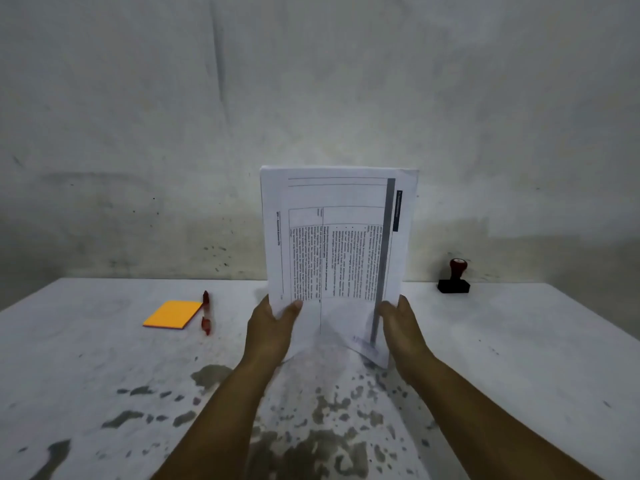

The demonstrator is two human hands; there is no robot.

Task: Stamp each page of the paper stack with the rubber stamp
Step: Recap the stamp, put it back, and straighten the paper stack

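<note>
Far left on the worn, paint-chipped white table (86, 358): a flat orange pad of sticky notes (173, 315) is seen lying square to nothing in particular. Just beside its right edge, a red pen (206, 312) is laid roughly front to back, apart from the pad or barely touching; which cannot be told.

Centre: the white stack of printed paper sheets (337, 244) is held upright on its short edge, printed face toward the camera, text turned sideways. Its bottom edge is set on or just above the table; contact is blurred. The lower right corner is curled forward.

The left hand (272, 327) is clamped on the stack's lower left edge, thumb pressed on the front face, remaining fingers hidden behind. The right hand (398, 323) is closed against the lower right edge, thumb on the front margin, other fingers wrapped behind.

Right, near the table's back edge by the stained grey wall (311, 81): the rubber stamp with black base and dark red knob handle (454, 277) is stood upright, well apart from the stack and both hands.
</note>
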